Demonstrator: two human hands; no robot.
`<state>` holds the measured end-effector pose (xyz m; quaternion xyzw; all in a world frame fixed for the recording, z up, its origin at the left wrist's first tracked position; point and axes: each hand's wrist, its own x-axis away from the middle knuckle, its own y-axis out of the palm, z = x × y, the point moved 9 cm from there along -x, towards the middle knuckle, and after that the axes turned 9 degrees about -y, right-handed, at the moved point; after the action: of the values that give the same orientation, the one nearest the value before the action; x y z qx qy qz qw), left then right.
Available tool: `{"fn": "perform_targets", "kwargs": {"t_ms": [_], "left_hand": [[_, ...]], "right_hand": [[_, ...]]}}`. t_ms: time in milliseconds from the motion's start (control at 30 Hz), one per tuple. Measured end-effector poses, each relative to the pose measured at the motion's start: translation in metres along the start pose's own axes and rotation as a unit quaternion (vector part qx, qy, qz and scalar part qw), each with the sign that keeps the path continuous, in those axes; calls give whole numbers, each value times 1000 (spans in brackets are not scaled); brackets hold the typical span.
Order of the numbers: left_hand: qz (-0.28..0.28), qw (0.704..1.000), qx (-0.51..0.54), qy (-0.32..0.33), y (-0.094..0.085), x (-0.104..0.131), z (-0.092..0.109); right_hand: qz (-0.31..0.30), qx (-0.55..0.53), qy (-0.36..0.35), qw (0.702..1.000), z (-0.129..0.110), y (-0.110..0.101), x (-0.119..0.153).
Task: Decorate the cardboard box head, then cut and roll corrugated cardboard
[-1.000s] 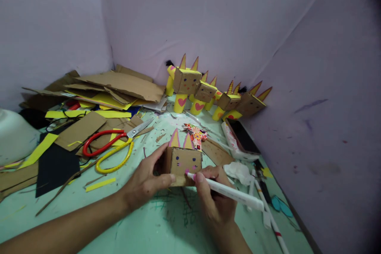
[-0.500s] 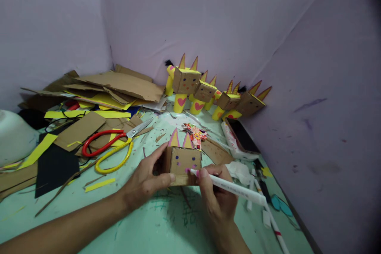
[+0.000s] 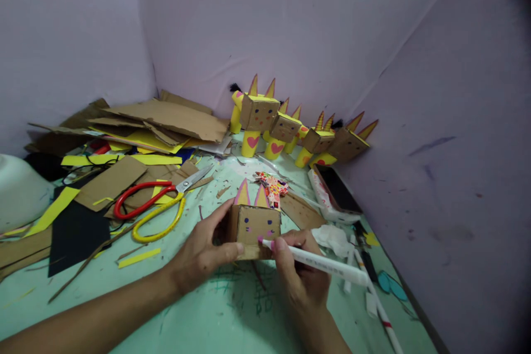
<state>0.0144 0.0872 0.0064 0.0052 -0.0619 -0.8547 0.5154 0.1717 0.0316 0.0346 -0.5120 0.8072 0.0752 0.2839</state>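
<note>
A small cardboard box [image 3: 258, 225] with two pointed yellow ears edged in pink stands on the table in front of me. Its front carries dark eyes and pink marks. My left hand [image 3: 205, 251] grips the box from the left side, with the thumb along its lower front edge. In my right hand [image 3: 305, 265] is a white marker [image 3: 327, 264], held like a pen. The marker's pink tip touches, or nearly touches, the lower middle of the box's face. A flower-patterned scrap [image 3: 274, 190] lies just behind the box.
Red-and-yellow scissors [image 3: 160, 207] lie left among cardboard and paper scraps. Cardboard sheets [image 3: 166, 119] are piled behind them. Several cardboard animal figures [image 3: 259, 113] stand along the back wall. A phone [image 3: 337, 188], crumpled tissue [image 3: 333, 239] and more markers [image 3: 384, 315] lie right.
The marker tip has shifted slightly left and down across the face of the box, my right hand moving with it. My left hand and the box stay in place.
</note>
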Motion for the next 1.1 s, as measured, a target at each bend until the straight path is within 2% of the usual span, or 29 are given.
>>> {"fn": "perform_targets", "kwargs": {"t_ms": [400,667,1100], "left_hand": [[-14,1000,12,-2,4,0,2],[-10,1000,17,-12,2,-1,-3],[-16,999,32,-7,4,0,-1]], "right_hand": [[-10,12,-7,1000,-1,0,1],[23,5,1,1000,-2,-4,-1],[-9,14,-3,1000,-2,0,0]]}}
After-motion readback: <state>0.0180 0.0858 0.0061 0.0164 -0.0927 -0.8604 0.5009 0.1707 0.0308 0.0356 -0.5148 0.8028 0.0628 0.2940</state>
